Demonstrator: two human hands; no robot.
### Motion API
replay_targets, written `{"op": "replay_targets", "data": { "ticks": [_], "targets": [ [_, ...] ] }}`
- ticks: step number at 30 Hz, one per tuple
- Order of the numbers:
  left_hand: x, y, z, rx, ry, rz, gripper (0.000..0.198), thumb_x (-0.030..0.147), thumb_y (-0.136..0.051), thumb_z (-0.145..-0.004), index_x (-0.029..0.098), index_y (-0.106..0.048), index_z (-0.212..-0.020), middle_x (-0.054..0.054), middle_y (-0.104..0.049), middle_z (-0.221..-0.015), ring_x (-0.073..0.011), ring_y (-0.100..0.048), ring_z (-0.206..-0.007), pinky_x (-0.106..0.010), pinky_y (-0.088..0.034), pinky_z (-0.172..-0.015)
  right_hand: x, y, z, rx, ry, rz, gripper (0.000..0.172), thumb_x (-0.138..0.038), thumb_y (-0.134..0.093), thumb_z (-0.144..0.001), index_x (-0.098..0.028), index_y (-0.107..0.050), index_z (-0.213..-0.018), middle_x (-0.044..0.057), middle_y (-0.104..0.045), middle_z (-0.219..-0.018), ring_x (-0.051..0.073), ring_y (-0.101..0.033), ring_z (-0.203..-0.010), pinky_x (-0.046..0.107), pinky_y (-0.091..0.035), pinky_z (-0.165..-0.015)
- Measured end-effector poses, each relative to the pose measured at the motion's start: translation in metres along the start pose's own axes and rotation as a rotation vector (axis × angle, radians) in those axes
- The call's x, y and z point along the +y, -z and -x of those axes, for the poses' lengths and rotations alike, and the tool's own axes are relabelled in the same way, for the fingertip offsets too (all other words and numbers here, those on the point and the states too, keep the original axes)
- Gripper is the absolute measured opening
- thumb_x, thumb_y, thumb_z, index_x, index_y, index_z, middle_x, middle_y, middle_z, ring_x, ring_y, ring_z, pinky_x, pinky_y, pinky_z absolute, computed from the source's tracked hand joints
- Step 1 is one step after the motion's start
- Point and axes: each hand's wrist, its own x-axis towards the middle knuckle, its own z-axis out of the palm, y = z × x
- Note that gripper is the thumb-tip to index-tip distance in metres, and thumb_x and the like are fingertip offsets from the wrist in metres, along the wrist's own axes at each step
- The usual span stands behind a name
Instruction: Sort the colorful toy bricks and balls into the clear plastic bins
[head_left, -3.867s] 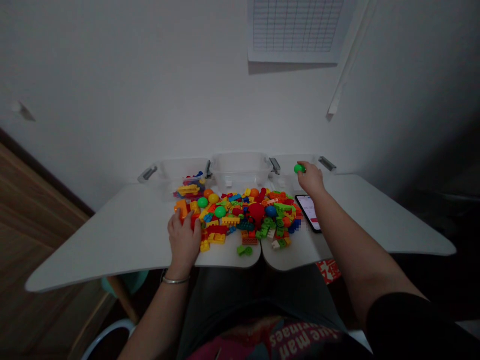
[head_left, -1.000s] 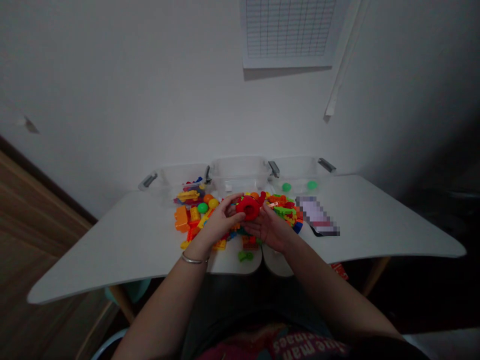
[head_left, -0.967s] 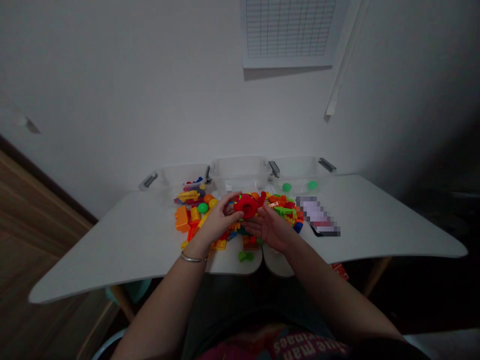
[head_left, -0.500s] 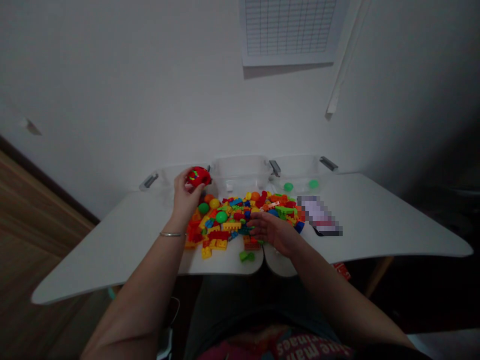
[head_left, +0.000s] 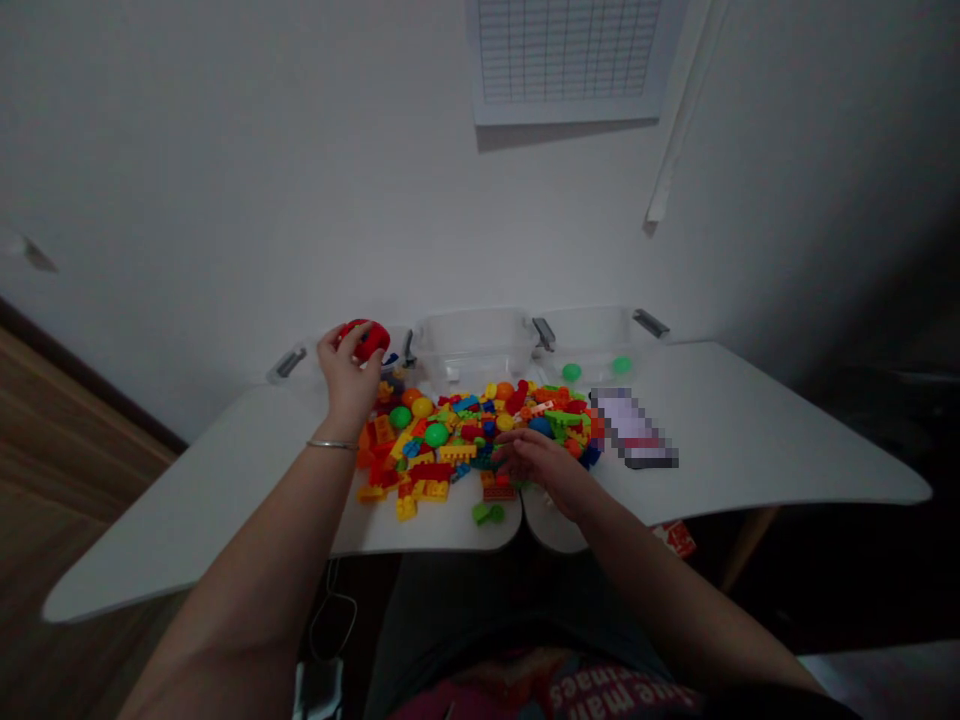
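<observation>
White desk (head_left: 739, 430), toy bricks (head_left: 450, 460) spread near front edge.

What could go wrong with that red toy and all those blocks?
The red plastic toy piece might slip from the left hand and scatter the heap of building blocks. The loose green block lies near the table's front edge, so it could get knocked off. The right hand could also push blocks against the phone.

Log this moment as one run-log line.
left hand: holds red toy | by clear bin | right hand: at toy bricks
</observation>
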Motion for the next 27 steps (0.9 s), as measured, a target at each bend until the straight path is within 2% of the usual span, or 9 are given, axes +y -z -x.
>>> {"op": "replay_targets", "data": {
  "ticks": [2,7,9,12,16,19,21,24,27],
  "targets": [
    [0.024,-0.006,0.016,-0.01,-0.048,0.1,0.046,0.021,-0.061,-0.078,0.023,-0.056,-0.125,-0.012,-0.038,-0.136,-0.0282,-0.041,-0.129,-0.043,-0.053,-0.096,-0.002,-0.001,-0.002,0.034,0.022,-0.026,0.028,-0.041,-0.068,-0.075,-0.024,-0.065,-0.097,0.003,-0.071,-0.096,0.015,-0.065,-0.076,0.032,-0.049,-0.074],
    [0.082,-0.021,0.069,-0.356,-0.319,0.269,0.052,0.027,-0.063,-0.083,0.029,-0.047,-0.133,-0.009,-0.046,-0.136,-0.0252,-0.046,-0.126,-0.045,-0.051,-0.098,-0.01,-0.007,-0.013,0.068,0.086,-0.217,0.044,-0.05,-0.064,-0.08,-0.03,-0.055,-0.118,0.003,-0.068,-0.113,0.018,-0.068,-0.086,0.034,-0.053,-0.077],
    [0.096,-0.027,0.086,-0.458,-0.418,0.272,0.05,0.024,-0.061,-0.084,0.028,-0.049,-0.132,-0.01,-0.049,-0.135,-0.0243,-0.047,-0.127,-0.047,-0.045,-0.105,-0.012,-0.01,-0.018,0.068,0.174,-0.297,0.047,-0.053,-0.06,-0.082,-0.031,-0.053,-0.122,0.003,-0.066,-0.117,0.018,-0.067,-0.089,0.035,-0.054,-0.081],
    [0.106,-0.032,0.099,-0.537,-0.537,0.276,0.049,0.017,-0.057,-0.085,0.027,-0.05,-0.133,-0.01,-0.05,-0.136,-0.0237,-0.047,-0.129,-0.048,-0.04,-0.11,-0.017,-0.01,-0.024,0.078,0.286,-0.292,0.043,-0.053,-0.061,-0.081,-0.03,-0.056,-0.117,0.002,-0.065,-0.116,0.019,-0.065,-0.091,0.035,-0.056,-0.078],
    [0.103,-0.025,0.098,-0.587,-0.573,0.185,0.06,0.019,-0.056,-0.086,0.027,-0.039,-0.143,-0.012,-0.038,-0.15,-0.0252,-0.039,-0.137,-0.049,-0.037,-0.112,-0.043,0.014,-0.042,0.183,0.425,-0.067,0.045,-0.05,-0.064,-0.077,-0.032,-0.054,-0.117,0.002,-0.064,-0.114,0.021,-0.064,-0.092,0.036,-0.057,-0.072],
    [0.09,-0.011,0.098,-0.571,-0.479,0.052,0.052,0.026,-0.058,-0.087,0.025,-0.047,-0.137,-0.013,-0.041,-0.148,-0.0273,-0.042,-0.134,-0.05,-0.038,-0.11,-0.079,0.054,-0.066,0.495,0.63,0.284,0.054,-0.051,-0.061,-0.078,-0.03,-0.048,-0.126,0.004,-0.063,-0.119,0.022,-0.062,-0.1,0.04,-0.055,-0.082],
    [0.076,-0.004,0.101,-0.545,-0.386,-0.024,0.042,0.03,-0.057,-0.087,0.024,-0.056,-0.128,-0.012,-0.047,-0.143,-0.0274,-0.047,-0.129,-0.05,-0.041,-0.108,-0.101,0.084,-0.081,0.726,0.685,0.594,0.06,-0.047,-0.062,-0.077,-0.023,-0.048,-0.13,0.01,-0.059,-0.128,0.024,-0.057,-0.113,0.041,-0.049,-0.093],
    [0.052,0.002,0.109,-0.494,-0.271,-0.103,0.034,0.033,-0.055,-0.088,0.022,-0.062,-0.12,-0.011,-0.055,-0.134,-0.0266,-0.052,-0.124,-0.05,-0.042,-0.107,-0.118,0.118,-0.097,0.811,0.52,1.026,0.06,-0.042,-0.057,-0.082,-0.017,-0.048,-0.136,0.014,-0.058,-0.132,0.027,-0.054,-0.12,0.041,-0.043,-0.1],
    [0.032,0.003,0.117,-0.48,-0.204,-0.151,0.033,0.035,-0.054,-0.087,0.02,-0.065,-0.114,-0.011,-0.06,-0.127,-0.0266,-0.055,-0.119,-0.05,-0.043,-0.106,-0.116,0.132,-0.105,0.812,0.265,1.301,0.055,-0.044,-0.046,-0.089,-0.021,-0.048,-0.139,0.014,-0.062,-0.128,0.029,-0.057,-0.116,0.043,-0.042,-0.096]
  ]
}}
